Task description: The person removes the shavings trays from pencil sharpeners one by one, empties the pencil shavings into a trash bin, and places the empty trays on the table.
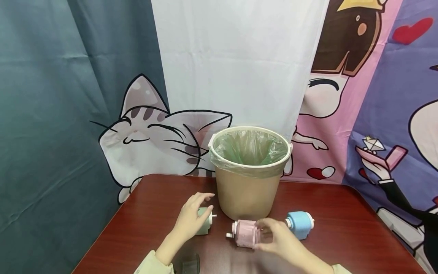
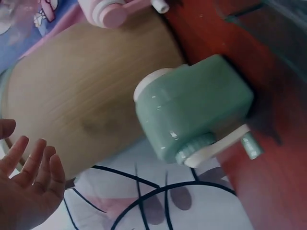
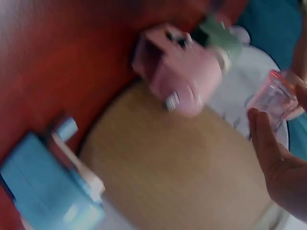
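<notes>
A printed cloth backdrop fills the upper frame in the head view, with a smiling cartoon cat left of centre and cartoon figures at the right. Below it spreads a reddish-brown tabletop. A tan bin stands upright at centre, its rim covered by a translucent liner.

Two bare hands reach in from the bottom edge. The right hand, right of bottom centre, pinches a small clear box between thumb and fingers. The left hand, left of the bin, has its fingers loosely curved and apart, holding nothing.

Three crank-handled sharpeners lie near the bin's base: a green sharpener partly behind the left hand, a pink sharpener at lower centre, and a blue sharpener to the right. A dark box shows at the bottom edge.

Smallest is the clear box, pink-tinted, at the right side of the right wrist view, apart from the pink sharpener, whose body shows a hollow.
</notes>
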A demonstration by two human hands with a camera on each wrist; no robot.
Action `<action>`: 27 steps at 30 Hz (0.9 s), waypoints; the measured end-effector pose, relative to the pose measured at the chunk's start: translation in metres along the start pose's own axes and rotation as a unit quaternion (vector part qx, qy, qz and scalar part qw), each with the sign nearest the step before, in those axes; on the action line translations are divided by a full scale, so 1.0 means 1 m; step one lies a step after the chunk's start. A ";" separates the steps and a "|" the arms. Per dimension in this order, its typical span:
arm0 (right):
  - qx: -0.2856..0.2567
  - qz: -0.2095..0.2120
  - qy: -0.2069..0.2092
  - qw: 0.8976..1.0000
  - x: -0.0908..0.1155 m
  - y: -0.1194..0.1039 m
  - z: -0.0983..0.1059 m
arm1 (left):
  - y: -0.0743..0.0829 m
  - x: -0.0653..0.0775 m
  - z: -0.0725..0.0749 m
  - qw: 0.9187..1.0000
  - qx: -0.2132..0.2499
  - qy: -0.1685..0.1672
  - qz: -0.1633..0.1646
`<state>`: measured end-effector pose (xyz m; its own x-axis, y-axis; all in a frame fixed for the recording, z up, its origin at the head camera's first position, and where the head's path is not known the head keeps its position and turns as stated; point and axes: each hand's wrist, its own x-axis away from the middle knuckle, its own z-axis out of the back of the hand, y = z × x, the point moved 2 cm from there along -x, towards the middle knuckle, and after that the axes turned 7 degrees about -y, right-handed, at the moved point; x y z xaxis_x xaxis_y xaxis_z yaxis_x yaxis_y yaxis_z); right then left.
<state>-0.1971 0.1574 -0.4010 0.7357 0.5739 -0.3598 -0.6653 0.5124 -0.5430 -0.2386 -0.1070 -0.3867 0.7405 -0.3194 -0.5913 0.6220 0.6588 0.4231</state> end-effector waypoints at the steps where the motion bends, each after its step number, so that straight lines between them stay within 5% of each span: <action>1: 0.003 -0.012 -0.021 1.000 0.002 0.001 -0.006 | -0.001 0.001 -0.001 1.000 0.003 -0.005 0.000; 6: -0.024 -0.066 -0.114 0.991 0.013 0.006 -0.032 | -0.006 0.005 -0.004 1.000 0.013 -0.019 0.005; 10: -0.013 -0.079 -0.148 0.986 0.019 0.009 -0.045 | -0.008 0.008 -0.006 0.999 0.013 -0.028 0.016; 27: 0.002 -0.114 -0.194 0.974 0.020 0.022 -0.059 | -0.004 0.013 -0.018 0.998 0.010 -0.060 0.019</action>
<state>-0.1898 0.1429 -0.4649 0.7616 0.6426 0.0836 -0.4910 0.6565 -0.5727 -0.2358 -0.1021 -0.4086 0.7875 -0.3743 -0.4896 0.5974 0.6588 0.4572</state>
